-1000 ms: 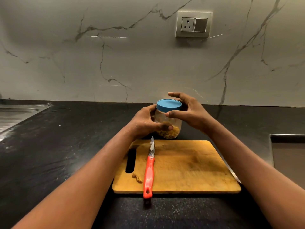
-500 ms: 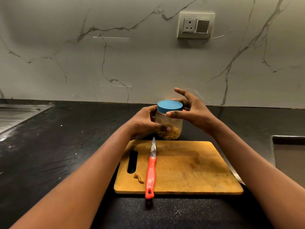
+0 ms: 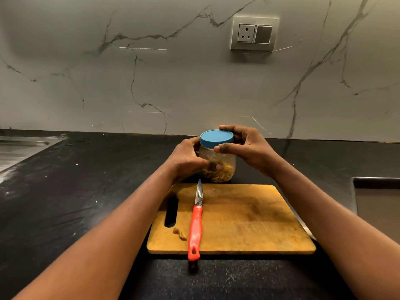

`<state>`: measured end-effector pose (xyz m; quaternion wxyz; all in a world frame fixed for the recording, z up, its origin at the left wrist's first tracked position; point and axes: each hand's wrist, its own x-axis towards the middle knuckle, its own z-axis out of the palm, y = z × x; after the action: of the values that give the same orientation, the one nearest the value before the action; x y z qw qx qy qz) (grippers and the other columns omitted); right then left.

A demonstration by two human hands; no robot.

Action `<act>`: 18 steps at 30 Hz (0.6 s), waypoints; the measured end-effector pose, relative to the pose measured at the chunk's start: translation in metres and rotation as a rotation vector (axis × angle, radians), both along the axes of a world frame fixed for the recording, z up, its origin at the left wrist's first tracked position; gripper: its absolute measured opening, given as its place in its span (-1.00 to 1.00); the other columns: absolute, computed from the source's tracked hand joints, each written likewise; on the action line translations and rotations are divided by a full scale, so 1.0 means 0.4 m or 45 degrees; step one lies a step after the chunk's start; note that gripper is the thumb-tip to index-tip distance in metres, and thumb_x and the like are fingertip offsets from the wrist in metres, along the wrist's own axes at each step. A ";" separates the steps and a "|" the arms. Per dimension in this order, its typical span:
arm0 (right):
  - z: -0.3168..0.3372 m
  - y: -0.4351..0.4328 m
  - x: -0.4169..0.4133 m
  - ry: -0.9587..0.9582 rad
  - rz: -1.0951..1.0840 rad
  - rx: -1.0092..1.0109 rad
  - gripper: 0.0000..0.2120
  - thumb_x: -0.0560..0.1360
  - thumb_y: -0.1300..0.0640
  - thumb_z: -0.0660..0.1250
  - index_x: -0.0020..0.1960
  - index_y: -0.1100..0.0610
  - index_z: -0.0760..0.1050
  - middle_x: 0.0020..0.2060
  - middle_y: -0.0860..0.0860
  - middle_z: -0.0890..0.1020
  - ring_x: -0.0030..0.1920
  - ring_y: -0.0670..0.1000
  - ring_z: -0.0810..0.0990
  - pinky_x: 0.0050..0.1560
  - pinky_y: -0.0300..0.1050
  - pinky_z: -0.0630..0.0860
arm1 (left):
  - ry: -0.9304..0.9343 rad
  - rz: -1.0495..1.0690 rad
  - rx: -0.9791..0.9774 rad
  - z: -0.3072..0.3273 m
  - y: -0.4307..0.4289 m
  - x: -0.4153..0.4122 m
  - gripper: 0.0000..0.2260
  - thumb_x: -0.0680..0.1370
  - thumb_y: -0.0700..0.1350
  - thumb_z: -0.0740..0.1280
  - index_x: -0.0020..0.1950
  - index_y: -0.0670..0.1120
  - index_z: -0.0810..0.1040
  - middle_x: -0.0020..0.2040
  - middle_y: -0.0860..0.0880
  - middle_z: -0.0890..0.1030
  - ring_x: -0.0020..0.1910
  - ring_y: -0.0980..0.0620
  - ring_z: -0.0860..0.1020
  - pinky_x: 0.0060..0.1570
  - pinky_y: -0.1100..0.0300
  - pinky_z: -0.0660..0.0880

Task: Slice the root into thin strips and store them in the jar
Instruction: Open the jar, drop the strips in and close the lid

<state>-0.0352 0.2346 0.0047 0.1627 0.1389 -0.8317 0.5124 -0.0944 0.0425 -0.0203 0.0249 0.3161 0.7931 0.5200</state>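
Observation:
A clear jar (image 3: 225, 161) with yellow-brown root strips (image 3: 221, 173) inside stands on the black counter just behind the wooden cutting board (image 3: 242, 219). A blue lid (image 3: 216, 137) sits on the jar. My left hand (image 3: 186, 159) grips the jar's body from the left. My right hand (image 3: 244, 146) grips the lid, thumb in front and fingers round the back. A knife with a red handle (image 3: 195, 230) lies on the board, blade pointing away from me. A small scrap of root (image 3: 179, 233) lies on the board left of the handle.
The black counter (image 3: 65, 202) runs back to a marble wall with a socket plate (image 3: 254, 33). A steel sink drainer (image 3: 19, 148) is at the far left, and a sunken steel basin (image 3: 378, 202) is at the right edge.
My right hand's fingers, spread and lifted half a second ago, have closed round the lid again. The left hand stays on the jar. The view shifted slightly.

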 end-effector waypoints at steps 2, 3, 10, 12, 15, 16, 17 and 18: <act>-0.002 -0.003 -0.004 0.034 -0.036 0.041 -0.30 0.30 -0.03 0.55 0.34 0.17 0.42 0.13 0.03 0.60 0.14 -0.04 0.59 0.15 -0.06 0.56 | 0.027 0.037 -0.017 0.000 0.001 0.000 -0.17 0.26 0.02 0.61 0.48 -0.07 0.38 0.25 0.00 0.58 0.23 0.01 0.53 0.27 0.04 0.51; -0.003 -0.003 -0.006 0.055 -0.057 0.064 -0.31 0.30 -0.04 0.55 0.34 0.17 0.42 0.12 0.03 0.60 0.14 -0.04 0.59 0.14 -0.06 0.56 | 0.033 0.055 -0.024 0.000 0.002 0.000 -0.18 0.28 0.00 0.62 0.48 -0.07 0.38 0.26 -0.01 0.58 0.23 0.00 0.53 0.28 0.04 0.49; -0.027 -0.014 -0.011 0.190 -0.263 0.228 -0.32 0.33 -0.09 0.51 0.36 0.11 0.41 0.18 0.00 0.55 0.14 -0.07 0.53 0.14 -0.16 0.55 | 0.054 0.111 -0.074 0.004 0.018 0.012 -0.17 0.31 0.03 0.61 0.50 -0.08 0.35 0.30 -0.02 0.55 0.25 0.00 0.52 0.27 0.06 0.51; -0.031 -0.009 -0.009 0.206 -0.293 0.250 -0.30 0.31 -0.11 0.52 0.36 0.09 0.40 0.20 -0.01 0.53 0.16 -0.08 0.51 0.15 -0.19 0.53 | 0.070 0.114 -0.078 0.003 0.028 0.019 -0.18 0.32 0.04 0.60 0.50 -0.08 0.35 0.31 -0.03 0.55 0.25 0.01 0.52 0.26 0.08 0.51; -0.028 0.003 -0.001 0.219 -0.311 0.278 -0.31 0.29 -0.13 0.53 0.34 0.05 0.42 0.19 -0.02 0.55 0.15 -0.09 0.53 0.13 -0.19 0.54 | 0.103 0.129 -0.101 0.005 0.042 0.027 -0.19 0.32 0.06 0.59 0.49 -0.10 0.36 0.31 -0.04 0.55 0.25 0.02 0.52 0.21 0.16 0.52; -0.026 0.006 0.003 0.216 -0.313 0.289 -0.31 0.28 -0.15 0.53 0.32 0.04 0.43 0.18 -0.03 0.56 0.14 -0.09 0.54 0.12 -0.18 0.55 | 0.110 0.138 -0.111 0.005 0.046 0.030 -0.19 0.33 0.07 0.59 0.49 -0.11 0.36 0.30 -0.04 0.55 0.24 0.02 0.53 0.20 0.17 0.52; -0.024 0.009 0.008 0.210 -0.320 0.296 -0.32 0.27 -0.16 0.53 0.31 0.03 0.44 0.16 -0.04 0.56 0.12 -0.10 0.54 0.10 -0.18 0.56 | 0.117 0.148 -0.122 0.006 0.050 0.034 -0.19 0.32 0.08 0.59 0.49 -0.11 0.36 0.30 -0.04 0.55 0.24 0.02 0.53 0.20 0.17 0.52; -0.021 0.012 0.012 0.204 -0.334 0.303 -0.33 0.26 -0.16 0.54 0.30 0.02 0.45 0.15 -0.04 0.57 0.11 -0.11 0.55 0.09 -0.19 0.57 | 0.125 0.155 -0.134 0.008 0.054 0.039 -0.18 0.32 0.08 0.59 0.49 -0.11 0.36 0.31 -0.05 0.55 0.24 0.02 0.53 0.20 0.16 0.53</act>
<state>-0.0302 0.2393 -0.0035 0.2762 0.0876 -0.8818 0.3722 -0.0788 0.0639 -0.0171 -0.0290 0.2906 0.8374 0.4620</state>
